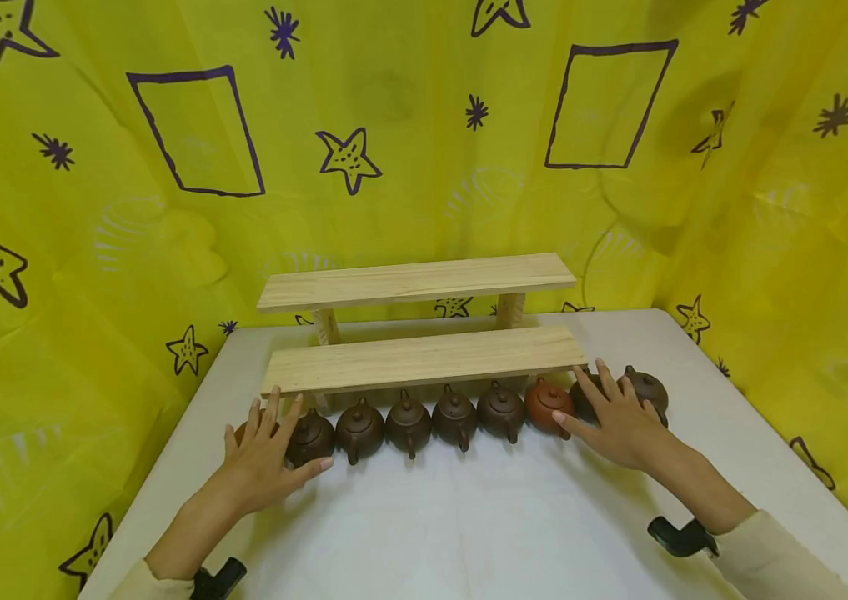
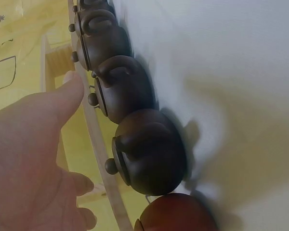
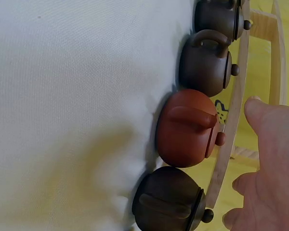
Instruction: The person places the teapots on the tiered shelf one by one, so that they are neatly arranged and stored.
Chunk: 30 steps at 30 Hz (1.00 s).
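A row of small teapots stands on the white table, most of them dark brown like the middle teapot [image 1: 408,423]. Toward the right sits a reddish-brown teapot [image 1: 548,400]; another reddish teapot [image 2: 178,214] is at the left end, mostly behind my left hand in the head view. My left hand [image 1: 262,462] is spread over the left end, nearest the leftmost dark teapot [image 1: 311,437]. Over the right end my right hand [image 1: 622,425] has its fingers spread, partly covering a dark teapot [image 1: 584,398]. Both hands hold nothing; wrist views show them above the lids.
Behind the row stands a two-step wooden rack with a lower shelf [image 1: 424,358] and a higher shelf [image 1: 416,283]. A yellow patterned curtain [image 1: 408,208] encloses the white table [image 1: 431,525] at the back and sides. One dark teapot [image 1: 649,387] is at the far right.
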{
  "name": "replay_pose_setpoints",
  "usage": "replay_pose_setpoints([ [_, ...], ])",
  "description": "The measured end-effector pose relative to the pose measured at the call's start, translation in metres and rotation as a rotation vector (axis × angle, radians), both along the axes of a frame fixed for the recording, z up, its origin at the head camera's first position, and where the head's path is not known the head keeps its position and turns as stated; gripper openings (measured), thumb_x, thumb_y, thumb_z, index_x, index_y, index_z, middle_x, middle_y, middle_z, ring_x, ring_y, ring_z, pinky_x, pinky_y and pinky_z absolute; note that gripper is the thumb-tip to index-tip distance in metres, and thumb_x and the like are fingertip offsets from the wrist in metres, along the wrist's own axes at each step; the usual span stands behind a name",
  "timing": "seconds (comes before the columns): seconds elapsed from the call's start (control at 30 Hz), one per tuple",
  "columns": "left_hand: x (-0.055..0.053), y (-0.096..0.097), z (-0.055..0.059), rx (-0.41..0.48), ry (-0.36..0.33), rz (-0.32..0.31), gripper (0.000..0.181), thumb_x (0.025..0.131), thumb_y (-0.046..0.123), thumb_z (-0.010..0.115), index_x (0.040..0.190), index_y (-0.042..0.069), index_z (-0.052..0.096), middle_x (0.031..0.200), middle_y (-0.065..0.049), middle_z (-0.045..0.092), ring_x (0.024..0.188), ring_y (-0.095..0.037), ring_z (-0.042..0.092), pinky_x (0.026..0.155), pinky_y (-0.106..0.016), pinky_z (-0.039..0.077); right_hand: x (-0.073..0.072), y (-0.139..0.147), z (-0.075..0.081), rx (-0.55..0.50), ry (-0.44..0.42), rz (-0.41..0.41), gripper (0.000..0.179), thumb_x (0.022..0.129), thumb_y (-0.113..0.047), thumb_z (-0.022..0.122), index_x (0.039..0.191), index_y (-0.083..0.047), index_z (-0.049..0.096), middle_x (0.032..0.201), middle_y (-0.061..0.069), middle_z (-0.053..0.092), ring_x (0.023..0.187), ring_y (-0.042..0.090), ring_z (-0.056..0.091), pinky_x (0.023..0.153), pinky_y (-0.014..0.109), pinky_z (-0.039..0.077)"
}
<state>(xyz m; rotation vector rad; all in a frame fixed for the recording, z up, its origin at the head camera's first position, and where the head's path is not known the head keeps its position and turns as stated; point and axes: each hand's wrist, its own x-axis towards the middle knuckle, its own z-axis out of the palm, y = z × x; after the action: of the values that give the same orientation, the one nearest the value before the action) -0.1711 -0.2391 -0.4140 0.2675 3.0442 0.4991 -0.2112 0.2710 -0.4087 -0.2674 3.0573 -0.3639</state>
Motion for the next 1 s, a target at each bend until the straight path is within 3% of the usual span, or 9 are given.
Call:
replay_pose_setpoints([
  [0.3,-0.007,-0.003,0.004,0.022,-0.02,-0.007,0.11,0.094,0.074,0.061,0.169,0.007,0.016,0.173,-0.031,-0.004,0.154,-0.062,0.001,0.108,-0.089,0.002,0.0,0.015,0.001,-0.041,0.008,-0.028,0.097,0.104,-0.071,0.045,0.169,-0.005,0.016,0.17,0.037,0.004,0.144,0.074,0.014,0.103,0.09,0.02],
  [0.53,-0.032,-0.014,0.013,0.066,-0.03,-0.019,0.108,0.097,0.07,0.059,0.168,0.001,0.015,0.17,-0.037,-0.001,0.152,-0.065,0.001,0.109,-0.088,0.003,-0.002,0.04,0.003,-0.092,0.057,-0.076,0.096,0.107,-0.06,0.05,0.165,0.006,0.012,0.164,0.046,0.006,0.144,0.071,0.017,0.103,0.087,0.024],
  [0.77,-0.054,-0.031,0.019,0.058,-0.005,0.004,0.105,0.099,0.062,0.062,0.161,-0.012,0.021,0.165,-0.045,0.009,0.15,-0.066,0.013,0.111,-0.086,0.01,-0.007,0.068,0.003,-0.138,0.069,-0.133,0.09,0.107,-0.04,0.059,0.163,0.012,0.011,0.162,0.048,0.005,0.144,0.07,0.018,0.102,0.087,0.025],
  [0.9,-0.062,-0.038,0.019,0.057,0.004,0.019,0.102,0.101,0.056,0.065,0.159,-0.017,0.021,0.161,-0.048,0.013,0.148,-0.067,0.019,0.111,-0.085,0.015,-0.007,0.078,-0.001,-0.129,0.074,-0.188,0.086,0.104,-0.033,0.063,0.155,0.021,0.02,0.155,0.052,0.018,0.136,0.072,0.03,0.098,0.085,0.031],
  [1.0,-0.068,-0.041,0.017,0.055,-0.008,0.029,0.1,0.101,0.049,0.068,0.156,-0.02,0.023,0.159,-0.05,0.016,0.146,-0.068,0.023,0.11,-0.084,0.019,-0.005,0.084,-0.005,-0.12,0.08,-0.224,0.079,0.101,-0.033,0.067,0.138,0.028,0.034,0.132,0.054,0.038,0.108,0.067,0.051,0.084,0.074,0.046],
])
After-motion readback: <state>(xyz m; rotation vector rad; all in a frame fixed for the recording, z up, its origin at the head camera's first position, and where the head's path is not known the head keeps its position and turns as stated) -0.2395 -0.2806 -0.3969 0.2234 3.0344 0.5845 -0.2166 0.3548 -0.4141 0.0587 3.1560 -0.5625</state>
